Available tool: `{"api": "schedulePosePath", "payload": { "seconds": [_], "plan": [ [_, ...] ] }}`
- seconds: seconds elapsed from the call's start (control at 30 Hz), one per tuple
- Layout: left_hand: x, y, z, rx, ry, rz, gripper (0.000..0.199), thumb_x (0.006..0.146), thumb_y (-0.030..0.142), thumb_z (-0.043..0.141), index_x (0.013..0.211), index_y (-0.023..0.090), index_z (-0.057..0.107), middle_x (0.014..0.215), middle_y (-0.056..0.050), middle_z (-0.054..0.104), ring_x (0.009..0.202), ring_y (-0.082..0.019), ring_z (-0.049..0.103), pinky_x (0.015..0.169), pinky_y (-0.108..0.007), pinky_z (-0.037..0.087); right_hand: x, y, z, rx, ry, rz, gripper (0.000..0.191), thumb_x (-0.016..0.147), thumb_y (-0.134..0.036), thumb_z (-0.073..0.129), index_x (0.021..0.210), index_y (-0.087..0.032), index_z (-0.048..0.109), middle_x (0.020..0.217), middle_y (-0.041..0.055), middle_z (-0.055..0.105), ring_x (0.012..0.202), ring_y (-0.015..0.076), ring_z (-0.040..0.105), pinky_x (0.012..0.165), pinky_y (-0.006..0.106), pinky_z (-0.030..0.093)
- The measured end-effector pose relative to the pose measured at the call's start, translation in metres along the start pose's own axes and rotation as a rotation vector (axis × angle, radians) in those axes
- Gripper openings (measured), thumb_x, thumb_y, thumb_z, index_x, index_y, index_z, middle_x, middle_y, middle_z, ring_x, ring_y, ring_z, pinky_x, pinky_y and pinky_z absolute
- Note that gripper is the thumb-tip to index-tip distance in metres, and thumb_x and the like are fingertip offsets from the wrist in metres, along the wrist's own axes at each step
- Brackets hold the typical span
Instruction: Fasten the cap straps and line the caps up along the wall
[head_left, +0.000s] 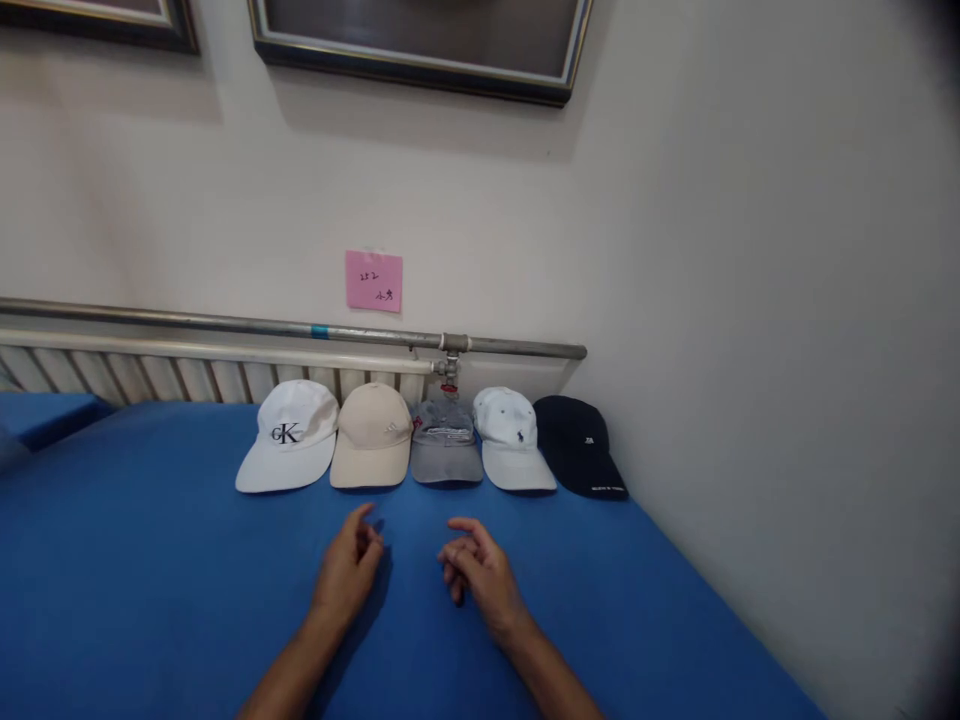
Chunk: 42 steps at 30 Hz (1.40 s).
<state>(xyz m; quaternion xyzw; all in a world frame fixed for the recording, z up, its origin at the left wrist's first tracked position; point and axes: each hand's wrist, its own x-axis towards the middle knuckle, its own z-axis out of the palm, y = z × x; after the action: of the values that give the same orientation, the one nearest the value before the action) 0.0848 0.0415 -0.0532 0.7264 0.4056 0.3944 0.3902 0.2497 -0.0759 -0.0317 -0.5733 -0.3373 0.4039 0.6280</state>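
Observation:
Several baseball caps stand side by side along the back of a blue-covered surface (187,580), brims toward me. From the left come a white cap (289,440) with black "CK" letters, a beige cap (373,435), a grey cap (447,445), a pale cap (514,440) with a small dark emblem, and a black cap (579,447). My left hand (350,562) hovers in front of the beige cap, fingers loosely curled and apart, holding nothing. In front of the grey cap, my right hand (480,570) is also empty, its fingers bent and spread. Neither hand touches a cap.
Behind the caps run a metal pipe (225,322) with a red-handled valve (449,388) and a white radiator (172,375). A pink note (373,281) is stuck on the wall. Picture frames (420,75) hang above. A wall (787,400) borders the right side.

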Motion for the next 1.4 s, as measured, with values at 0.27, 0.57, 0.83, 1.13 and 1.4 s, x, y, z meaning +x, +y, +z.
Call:
{"api": "schedulePosePath", "payload": {
  "seconds": [0.27,0.57,0.83,1.13,1.4],
  "plan": [
    [0.001,0.019,-0.029,0.098,0.169,-0.013,0.086,0.074,0.038,0.055,0.152,0.016,0.026,0.065,0.004,0.051,0.057,-0.02,0.051,0.058,-0.032,0.043,-0.015,-0.039,-0.047,-0.146,0.337,-0.242,0.075,0.073,-0.033,0.068,0.141,-0.02,0.037,0.065,-0.0089,0.045,0.052,0.01,0.041,0.053,0.024,0.039],
    [-0.016,0.03,-0.04,0.212,0.241,0.112,0.087,0.076,0.042,0.052,0.153,0.016,0.022,0.076,-0.001,0.054,0.06,-0.021,0.053,0.061,-0.035,0.045,-0.047,-0.069,-0.054,-0.39,0.561,-0.524,0.069,0.083,-0.031,0.06,0.147,-0.022,0.034,0.071,-0.0054,0.05,0.062,0.0122,0.046,0.067,0.028,0.044],
    [-0.018,0.039,-0.045,0.252,0.181,0.062,0.086,0.079,0.044,0.047,0.154,0.015,0.016,0.082,-0.002,0.055,0.063,-0.021,0.055,0.062,-0.033,0.046,-0.039,-0.057,-0.058,-0.395,0.557,-0.481,0.072,0.079,-0.023,0.06,0.147,-0.022,0.036,0.066,-0.0071,0.048,0.054,0.0106,0.044,0.057,0.024,0.044],
    [-0.02,0.047,-0.047,0.362,0.078,-0.04,0.087,0.082,0.042,0.049,0.155,0.017,0.008,0.081,-0.001,0.059,0.071,-0.024,0.061,0.064,-0.032,0.047,-0.035,-0.049,-0.061,-0.419,0.477,-0.431,0.077,0.076,-0.015,0.059,0.148,-0.027,0.035,0.066,-0.0078,0.049,0.053,0.0096,0.045,0.058,0.023,0.043],
    [-0.019,0.041,-0.042,0.382,0.047,-0.027,0.089,0.079,0.05,0.047,0.155,0.022,0.009,0.083,-0.002,0.061,0.073,-0.027,0.064,0.064,-0.035,0.049,-0.032,-0.045,-0.064,-0.37,0.445,-0.385,0.079,0.072,-0.012,0.06,0.146,-0.028,0.04,0.064,-0.0091,0.048,0.054,0.0091,0.045,0.059,0.022,0.043]
  ]
}}
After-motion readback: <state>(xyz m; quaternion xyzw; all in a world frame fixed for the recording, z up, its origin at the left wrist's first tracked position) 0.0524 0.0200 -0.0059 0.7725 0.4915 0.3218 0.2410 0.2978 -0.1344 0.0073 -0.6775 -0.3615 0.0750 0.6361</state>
